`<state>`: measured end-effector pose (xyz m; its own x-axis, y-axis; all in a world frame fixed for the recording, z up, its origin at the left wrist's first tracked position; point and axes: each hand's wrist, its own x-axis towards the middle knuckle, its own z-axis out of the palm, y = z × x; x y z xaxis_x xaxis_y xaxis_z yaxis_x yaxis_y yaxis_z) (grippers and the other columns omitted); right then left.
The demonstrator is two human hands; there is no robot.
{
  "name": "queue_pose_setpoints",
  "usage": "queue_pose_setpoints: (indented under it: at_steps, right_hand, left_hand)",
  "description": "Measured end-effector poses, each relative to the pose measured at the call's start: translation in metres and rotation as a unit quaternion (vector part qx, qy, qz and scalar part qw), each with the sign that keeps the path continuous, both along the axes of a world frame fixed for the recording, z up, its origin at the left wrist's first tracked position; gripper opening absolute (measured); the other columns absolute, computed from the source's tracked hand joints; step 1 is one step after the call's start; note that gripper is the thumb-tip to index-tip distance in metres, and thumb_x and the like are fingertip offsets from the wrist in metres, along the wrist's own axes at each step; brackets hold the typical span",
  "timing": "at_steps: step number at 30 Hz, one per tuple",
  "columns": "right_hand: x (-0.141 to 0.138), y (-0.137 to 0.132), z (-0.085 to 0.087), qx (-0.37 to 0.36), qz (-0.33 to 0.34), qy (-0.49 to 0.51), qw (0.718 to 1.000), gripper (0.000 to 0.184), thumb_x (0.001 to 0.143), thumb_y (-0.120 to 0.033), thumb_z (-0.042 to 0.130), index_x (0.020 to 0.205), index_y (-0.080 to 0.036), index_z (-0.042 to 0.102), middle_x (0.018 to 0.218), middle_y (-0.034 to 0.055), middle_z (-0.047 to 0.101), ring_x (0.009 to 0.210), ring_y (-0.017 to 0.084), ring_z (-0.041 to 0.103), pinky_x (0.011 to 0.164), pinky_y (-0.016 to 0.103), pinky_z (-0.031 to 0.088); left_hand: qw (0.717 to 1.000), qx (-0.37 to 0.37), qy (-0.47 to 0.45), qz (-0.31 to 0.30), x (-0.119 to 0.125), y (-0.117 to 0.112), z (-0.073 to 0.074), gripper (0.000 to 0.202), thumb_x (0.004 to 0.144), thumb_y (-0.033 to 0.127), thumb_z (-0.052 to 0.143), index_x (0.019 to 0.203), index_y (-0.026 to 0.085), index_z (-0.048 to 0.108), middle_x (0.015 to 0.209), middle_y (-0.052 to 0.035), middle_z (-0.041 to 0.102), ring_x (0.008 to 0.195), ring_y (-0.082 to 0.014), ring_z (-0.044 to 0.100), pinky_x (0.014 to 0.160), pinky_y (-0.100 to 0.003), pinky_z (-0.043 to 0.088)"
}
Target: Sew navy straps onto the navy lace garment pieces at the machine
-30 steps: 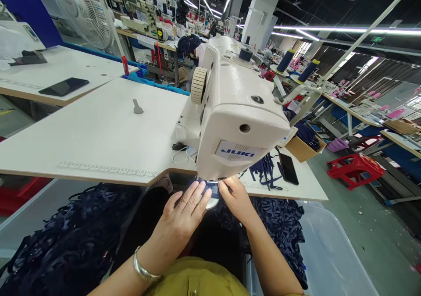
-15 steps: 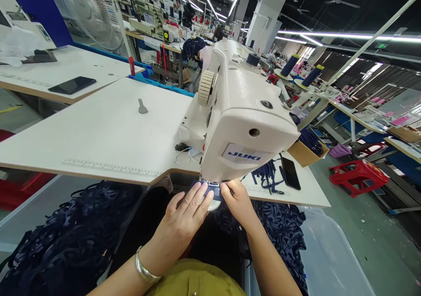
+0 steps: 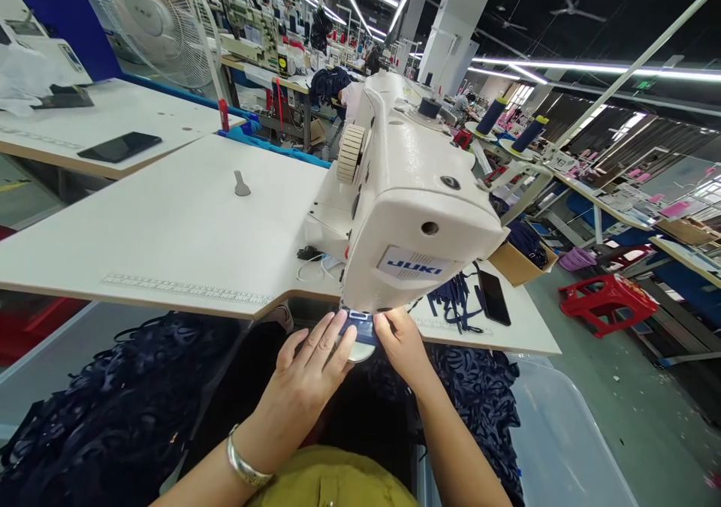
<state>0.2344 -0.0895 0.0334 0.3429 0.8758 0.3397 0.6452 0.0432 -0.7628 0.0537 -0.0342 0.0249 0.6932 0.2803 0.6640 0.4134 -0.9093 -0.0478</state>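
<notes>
A small navy fabric piece [image 3: 363, 331] lies under the head of the white JUKI sewing machine [image 3: 422, 214]. On its upper part is a pale rectangular outline. My left hand [image 3: 307, 379] rests on the left side of the piece, fingers stretched out and slightly apart. At the right edge, my right hand [image 3: 404, 348] is closed, thumb and forefinger pinching the fabric. Below the piece, a pale rounded machine bed end [image 3: 361, 353] shows. The needle and presser foot are hidden behind the machine head.
Navy straps fill a bin [image 3: 549, 417] at the right, with another navy heap [image 3: 118, 402] at the left. On the white table [image 3: 185, 221] lies a small grey metal piece [image 3: 241, 184]. Right of the machine are cut navy strips [image 3: 455, 300] and a phone [image 3: 493, 297].
My left fingers have drawn back slightly to the left, showing more of the navy fabric and its pale outline. My right hand keeps its pinch. The whole view has shifted slightly.
</notes>
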Motion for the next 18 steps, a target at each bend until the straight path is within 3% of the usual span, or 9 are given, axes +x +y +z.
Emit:
queue_pose_setpoints:
  at_steps: [3,8,14,18]
  right_hand:
    - [0.001,-0.002,-0.004,-0.016,-0.015,0.033,0.999,0.017,0.093,-0.027,0.044,0.083,-0.020,0.055,0.079,0.0004,0.058,0.076,0.016,0.054,0.071,0.027,0.041]
    - [0.007,-0.012,-0.019,-0.003,-0.031,0.096,0.995,0.019,0.093,-0.034,0.046,0.106,-0.019,0.049,0.078,-0.0013,0.056,0.074,0.015,0.054,0.074,0.028,0.042]
    - [0.035,-0.031,-0.042,-0.082,0.031,-0.008,0.996,0.020,0.094,-0.035,0.046,0.092,-0.019,0.059,0.091,0.0045,0.061,0.089,0.020,0.054,0.084,0.032,0.039]
    - [0.052,-0.050,-0.042,-0.138,0.031,0.077,0.987,0.016,0.091,-0.032,0.051,0.099,-0.022,0.060,0.095,0.0032,0.062,0.090,0.019,0.056,0.083,0.031,0.041]
  left_hand:
    - [1.000,-0.013,-0.010,-0.008,0.001,0.000,0.003,0.037,0.094,0.023,0.050,0.130,0.015,0.051,0.134,-0.0149,0.054,0.118,-0.0262,0.057,0.097,-0.042,0.032]
    - [1.000,-0.018,-0.010,-0.013,0.004,0.000,0.004,0.037,0.093,0.026,0.052,0.129,0.016,0.052,0.134,-0.0133,0.054,0.117,-0.0260,0.057,0.096,-0.041,0.033]
    - [1.000,-0.012,0.002,-0.006,0.008,-0.003,0.001,0.039,0.093,0.027,0.052,0.131,0.016,0.050,0.136,-0.0127,0.053,0.119,-0.0259,0.056,0.097,-0.042,0.032]
    - [0.998,-0.048,-0.036,-0.009,0.004,-0.003,0.003,0.034,0.094,0.034,0.049,0.124,0.019,0.055,0.132,-0.0105,0.058,0.117,-0.0247,0.057,0.096,-0.042,0.034]
